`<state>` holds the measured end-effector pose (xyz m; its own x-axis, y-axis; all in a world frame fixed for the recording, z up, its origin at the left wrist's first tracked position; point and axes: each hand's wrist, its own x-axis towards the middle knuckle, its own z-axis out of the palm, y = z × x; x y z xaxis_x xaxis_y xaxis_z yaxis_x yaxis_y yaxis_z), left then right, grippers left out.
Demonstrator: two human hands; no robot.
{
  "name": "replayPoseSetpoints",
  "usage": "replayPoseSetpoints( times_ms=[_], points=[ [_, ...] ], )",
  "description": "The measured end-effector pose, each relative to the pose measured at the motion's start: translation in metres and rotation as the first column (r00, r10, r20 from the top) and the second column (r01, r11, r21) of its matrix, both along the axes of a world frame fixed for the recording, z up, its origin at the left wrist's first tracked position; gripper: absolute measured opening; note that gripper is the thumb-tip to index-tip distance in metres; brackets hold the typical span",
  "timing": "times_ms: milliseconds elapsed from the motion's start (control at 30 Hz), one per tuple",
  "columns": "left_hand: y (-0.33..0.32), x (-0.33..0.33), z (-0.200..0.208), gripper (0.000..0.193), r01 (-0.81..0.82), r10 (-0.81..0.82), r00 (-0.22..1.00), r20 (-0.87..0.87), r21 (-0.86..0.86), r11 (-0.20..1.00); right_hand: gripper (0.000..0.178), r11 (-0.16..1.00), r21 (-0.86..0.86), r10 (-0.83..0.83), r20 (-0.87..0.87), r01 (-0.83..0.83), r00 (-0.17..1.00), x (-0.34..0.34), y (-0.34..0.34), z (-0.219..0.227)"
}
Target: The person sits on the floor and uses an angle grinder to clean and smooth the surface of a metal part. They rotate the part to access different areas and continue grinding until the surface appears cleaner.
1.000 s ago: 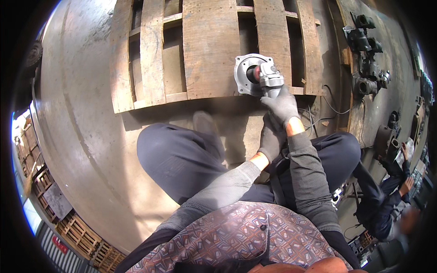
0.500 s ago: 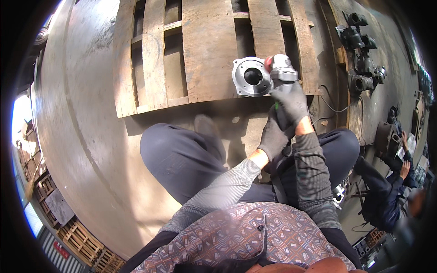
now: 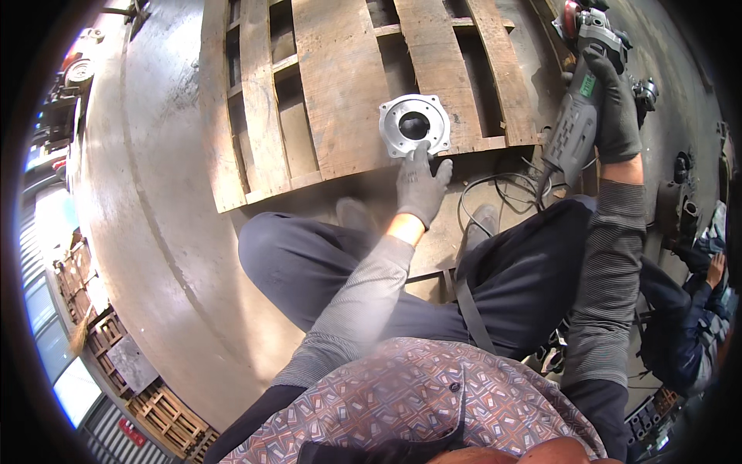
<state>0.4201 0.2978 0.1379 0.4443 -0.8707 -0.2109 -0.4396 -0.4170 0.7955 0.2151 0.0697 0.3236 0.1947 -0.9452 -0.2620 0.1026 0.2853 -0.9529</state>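
A silvery round metal casting (image 3: pixel 437 124) with a flange and a central hole lies on the near edge of a wooden pallet (image 3: pixel 332 93). My left hand (image 3: pixel 421 185), in a dark grey glove, reaches to its near rim. The fingertips are at the metal, the thumb stands apart to the right, and nothing is gripped. Off to the right, my gloved right hand (image 3: pixel 616 112) is wrapped round a grey angle grinder (image 3: pixel 573 127). The tool is held upright past the pallet's right edge, its red disc (image 3: pixel 569 19) at the far end and its cord end toward me.
A black cord (image 3: pixel 495 185) loops on the floor by my right foot. Dark metal castings (image 3: pixel 679 193) stand at the right. Beyond my right arm sits another person (image 3: pixel 688 317). Wooden pallets (image 3: pixel 174 421) lie at the lower left.
The grinder has moved off the casting to the far right in my right hand. My left hand has let go of the tool and moved to the casting's near rim.
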Motion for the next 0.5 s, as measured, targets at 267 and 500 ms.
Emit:
replayPoseSetpoints(
  times_ms=[267,500],
  points=[
    [-0.036,0.018,-0.037,0.057,0.313,-0.433,0.667,0.606,0.299,0.901,0.049,0.988,0.106,0.057,0.401,-0.109,0.914,0.0,-0.009,-0.054],
    [-0.056,0.053,-0.075,0.043,0.448,-0.598,0.57,0.563,0.398,0.801,0.044,0.991,0.059,-0.129,0.303,0.117,0.944,0.023,-0.026,-0.081]
  ],
)
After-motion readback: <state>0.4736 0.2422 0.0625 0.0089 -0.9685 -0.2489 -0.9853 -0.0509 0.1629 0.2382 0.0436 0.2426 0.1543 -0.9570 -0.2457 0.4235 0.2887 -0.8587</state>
